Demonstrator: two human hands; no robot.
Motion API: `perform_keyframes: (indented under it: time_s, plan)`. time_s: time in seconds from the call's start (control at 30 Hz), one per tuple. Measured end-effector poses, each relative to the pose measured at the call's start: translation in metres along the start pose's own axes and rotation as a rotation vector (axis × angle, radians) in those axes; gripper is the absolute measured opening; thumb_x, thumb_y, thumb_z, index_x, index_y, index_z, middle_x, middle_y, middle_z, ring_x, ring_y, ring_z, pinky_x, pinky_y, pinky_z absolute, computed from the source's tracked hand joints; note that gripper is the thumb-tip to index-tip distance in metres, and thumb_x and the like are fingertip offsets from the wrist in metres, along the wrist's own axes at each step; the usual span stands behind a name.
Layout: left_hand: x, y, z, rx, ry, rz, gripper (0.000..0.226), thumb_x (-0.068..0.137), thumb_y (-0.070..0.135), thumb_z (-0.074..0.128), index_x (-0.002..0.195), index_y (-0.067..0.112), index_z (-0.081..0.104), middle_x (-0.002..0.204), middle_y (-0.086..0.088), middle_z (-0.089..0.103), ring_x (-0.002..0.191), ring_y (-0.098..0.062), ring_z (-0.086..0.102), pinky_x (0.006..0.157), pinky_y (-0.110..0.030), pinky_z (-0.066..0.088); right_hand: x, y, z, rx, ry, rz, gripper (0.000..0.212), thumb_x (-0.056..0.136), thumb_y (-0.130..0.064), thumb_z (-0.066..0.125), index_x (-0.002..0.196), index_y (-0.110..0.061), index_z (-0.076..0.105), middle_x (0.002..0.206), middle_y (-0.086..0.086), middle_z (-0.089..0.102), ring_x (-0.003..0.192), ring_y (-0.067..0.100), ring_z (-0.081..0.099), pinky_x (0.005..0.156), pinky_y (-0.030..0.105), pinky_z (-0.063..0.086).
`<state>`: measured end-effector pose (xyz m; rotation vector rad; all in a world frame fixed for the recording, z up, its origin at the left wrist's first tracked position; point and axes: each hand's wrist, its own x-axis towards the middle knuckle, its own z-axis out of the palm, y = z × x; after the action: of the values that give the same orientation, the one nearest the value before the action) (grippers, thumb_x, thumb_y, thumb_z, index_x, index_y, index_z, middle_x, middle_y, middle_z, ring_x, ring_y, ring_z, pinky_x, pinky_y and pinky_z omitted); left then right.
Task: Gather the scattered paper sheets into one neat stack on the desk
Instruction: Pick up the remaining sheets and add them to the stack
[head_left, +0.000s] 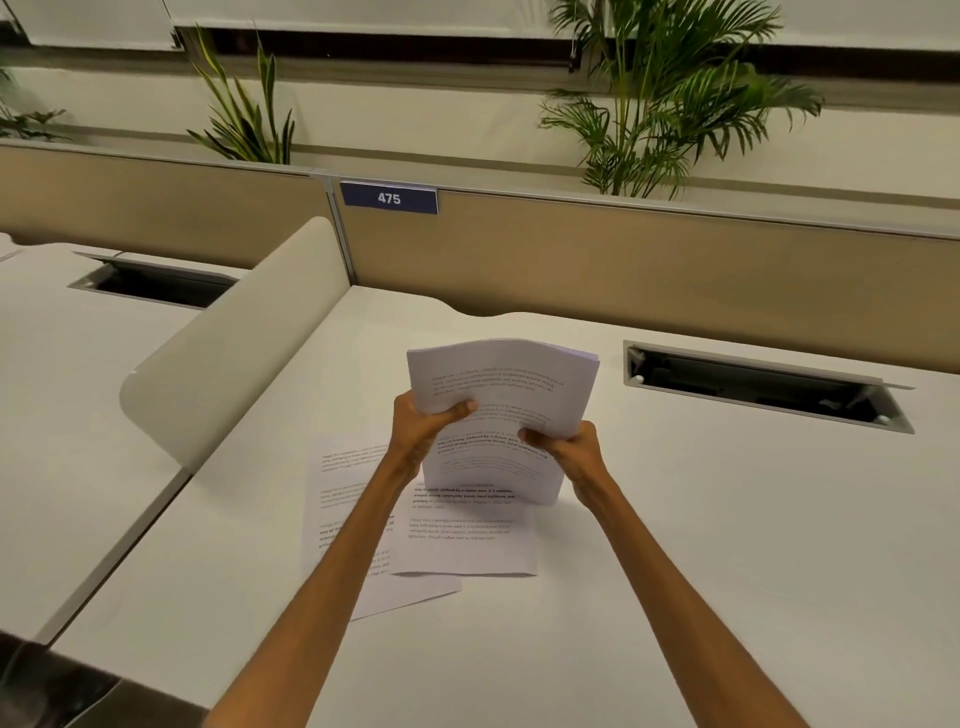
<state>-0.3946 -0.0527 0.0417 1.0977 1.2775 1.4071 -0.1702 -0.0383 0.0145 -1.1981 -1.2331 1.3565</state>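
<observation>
Head view looks down over two bare forearms to a bundle of printed sheets (501, 387), held upright above the white surface (727, 545). The left hand (418, 426) grips the bundle's left edge, thumb laid across the printed face and fingers curled behind. The right hand (574, 452) grips the right edge lower down, thumb on the front and fingers wrapped round the side. The top of the bundle bows in a slight curve and its sheet edges are stepped, not quite flush. Its bottom edge hangs close over the papers below; whether it touches them cannot be told.

Two more printed sheets lie flat on the surface just under and nearer than the bundle. One sheet (467, 551) lies almost square to the person. It overlaps a second sheet (345, 483) to its left, which is turned at an angle, and the left forearm crosses above that one.

To the right, well apart from the papers, an open cable hatch (763, 387) is set into the surface. On the left a curved cream divider (234, 353) separates this place from the neighbouring desk (78, 389). A tan partition (623, 260) runs along the back and carries a blue plate reading 475 (388, 198). Green potted plants (670, 104) rise behind it.
</observation>
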Motion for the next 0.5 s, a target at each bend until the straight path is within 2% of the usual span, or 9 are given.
perform_keyframes:
  time_s: [0.1,0.17,0.33,0.37,0.43,0.5]
  plan:
    - [0.001,0.003,-0.004,-0.025,0.046,0.018,0.037,0.07,0.021,0.084,0.105,0.025,0.072,0.095,0.008,0.079,0.082,-0.019,0.076,0.065,-0.03,0.063,0.001,0.001,0.001,0.023,0.035,-0.011,0.034,0.068,-0.015,0.087,0.099,-0.02,0.075,0.091,-0.005,0.078,0.08,0.017,0.072,0.063,0.024,0.059]
    - [0.004,0.004,-0.01,-0.022,0.049,0.04,0.033,0.073,0.021,0.083,0.103,0.028,0.072,0.097,0.006,0.079,0.083,-0.022,0.076,0.067,-0.033,0.064,0.002,0.001,0.0,0.038,0.039,-0.025,0.031,0.067,-0.021,0.086,0.096,-0.025,0.075,0.088,-0.008,0.078,0.074,0.014,0.073,0.061,0.022,0.058]
    - [-0.012,-0.016,-0.009,-0.017,0.074,-0.049,0.026,0.078,0.011,0.083,0.101,0.019,0.072,0.088,0.006,0.08,0.078,-0.021,0.078,0.061,-0.029,0.062,-0.002,0.015,0.014,-0.022,0.002,0.06,0.024,0.073,-0.02,0.085,0.091,-0.029,0.071,0.09,-0.008,0.075,0.081,0.02,0.072,0.058,0.02,0.058]
    - [-0.015,-0.019,-0.01,-0.011,0.082,-0.049,0.024,0.08,0.011,0.082,0.1,0.019,0.072,0.087,0.006,0.08,0.077,-0.021,0.078,0.06,-0.028,0.062,-0.001,0.017,0.014,-0.039,0.002,0.065,0.025,0.074,-0.021,0.084,0.092,-0.029,0.07,0.092,-0.008,0.075,0.083,0.022,0.072,0.059,0.022,0.06]
    - [-0.016,-0.02,-0.018,0.007,0.108,-0.036,0.022,0.082,0.011,0.081,0.101,0.016,0.072,0.087,0.006,0.08,0.077,-0.021,0.078,0.06,-0.029,0.062,0.002,0.021,0.015,-0.077,0.005,0.064,0.028,0.076,-0.022,0.083,0.098,-0.028,0.068,0.099,-0.007,0.074,0.091,0.024,0.072,0.072,0.031,0.064]
    - [-0.015,-0.017,-0.033,0.013,0.152,-0.035,0.024,0.081,0.011,0.081,0.104,0.011,0.072,0.09,0.001,0.08,0.079,-0.023,0.078,0.062,-0.032,0.063,0.004,0.028,0.017,-0.201,0.013,0.096,0.044,0.078,-0.026,0.082,0.117,-0.019,0.063,0.116,0.002,0.07,0.105,0.029,0.068,0.089,0.039,0.059]
